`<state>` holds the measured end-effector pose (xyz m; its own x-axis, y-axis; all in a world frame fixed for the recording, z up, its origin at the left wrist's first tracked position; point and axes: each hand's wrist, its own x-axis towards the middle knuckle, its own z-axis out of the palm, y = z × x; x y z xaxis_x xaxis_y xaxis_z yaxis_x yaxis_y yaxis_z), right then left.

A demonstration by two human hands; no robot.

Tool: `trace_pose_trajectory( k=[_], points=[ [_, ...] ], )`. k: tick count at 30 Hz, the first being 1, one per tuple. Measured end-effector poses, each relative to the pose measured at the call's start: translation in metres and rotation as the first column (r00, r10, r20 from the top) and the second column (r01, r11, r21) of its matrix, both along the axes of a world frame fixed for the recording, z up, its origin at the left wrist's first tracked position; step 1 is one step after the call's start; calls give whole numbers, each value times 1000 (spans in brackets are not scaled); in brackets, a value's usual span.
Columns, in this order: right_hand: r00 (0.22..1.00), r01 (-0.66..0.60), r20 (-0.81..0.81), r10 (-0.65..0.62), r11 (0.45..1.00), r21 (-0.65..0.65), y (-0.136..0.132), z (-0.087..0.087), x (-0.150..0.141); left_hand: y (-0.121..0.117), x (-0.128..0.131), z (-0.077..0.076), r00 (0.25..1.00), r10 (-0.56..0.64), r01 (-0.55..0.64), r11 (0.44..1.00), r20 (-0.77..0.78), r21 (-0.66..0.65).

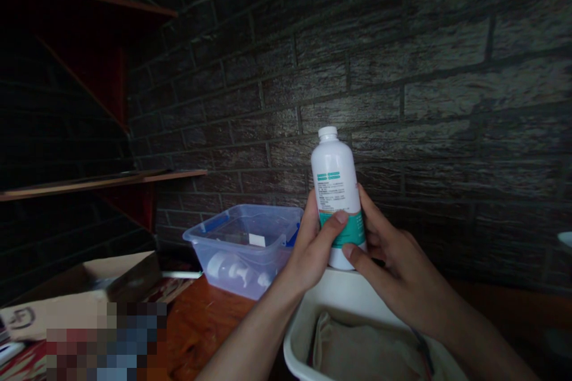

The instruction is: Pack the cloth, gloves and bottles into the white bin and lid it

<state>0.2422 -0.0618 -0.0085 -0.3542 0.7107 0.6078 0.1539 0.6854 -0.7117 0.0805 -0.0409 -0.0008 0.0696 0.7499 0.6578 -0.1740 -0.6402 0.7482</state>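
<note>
A white plastic bottle (336,184) with a white cap and a teal label stands upright in both my hands, in front of the dark brick wall. My left hand (315,247) wraps its lower left side, thumb across the teal band. My right hand (393,268) grips the lower right side, fingers behind the bottle and thumb under the label. The bottle's base hangs just above the far rim of a white basin (297,324).
The white basin holds a beige cloth (361,351). A clear plastic bin (243,241) with a pump bottle inside sits on the reddish table (201,321). A cardboard box (84,292) lies at left. Wooden shelves (102,181) hang on the left wall.
</note>
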Motion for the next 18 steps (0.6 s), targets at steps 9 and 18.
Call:
trace_pose_trajectory(
  k=[9,18],
  points=[
    [1000,1,-25,-1,1000,-2,1,-2,-2,1,2,0,980,166,-163,986,-107,34],
    [988,154,-44,-150,981,114,11,-9,-9,-2,7,1,989,116,-114,993,-88,27]
  ],
)
